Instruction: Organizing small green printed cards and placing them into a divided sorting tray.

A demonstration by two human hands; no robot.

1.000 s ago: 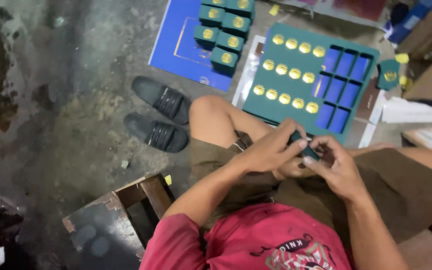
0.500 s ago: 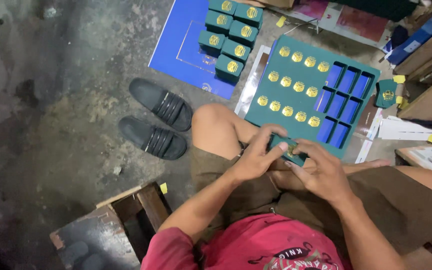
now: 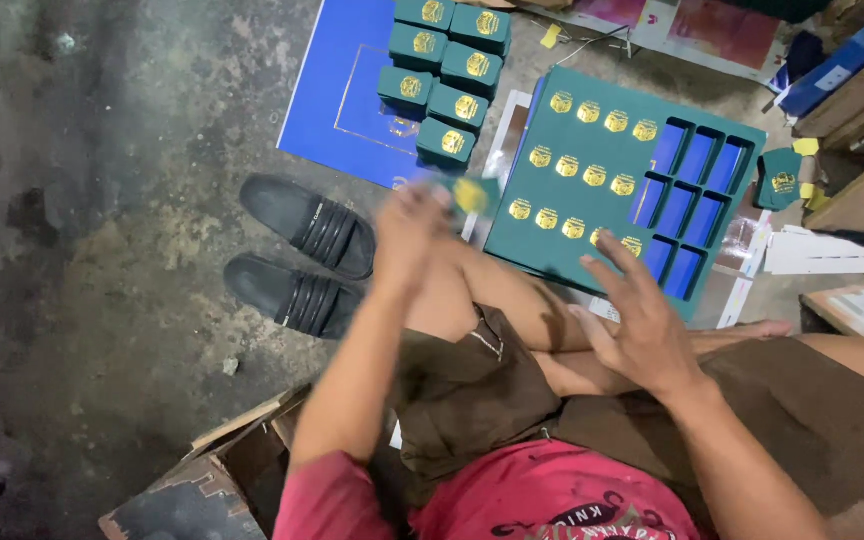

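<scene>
Item: small green box point(image 3: 472, 193), gold round emblem on its face. It sits in your left hand point(image 3: 410, 225), raised above your knee; motion blur hides its exact tilt.

Location: just beside the near left corner of the green tray point(image 3: 552, 250), and just below the cluster of matching green boxes point(image 3: 442, 70) lying on the blue sheet point(image 3: 337, 95).

Your right hand point(image 3: 642, 320) is spread and empty, near the tray's front edge.

We split our hands: left hand point(image 3: 414, 228) now carries the small green box with gold emblem point(image 3: 473, 193) out toward the stacked boxes; right hand point(image 3: 637, 322) let go, fingers spread.
</scene>
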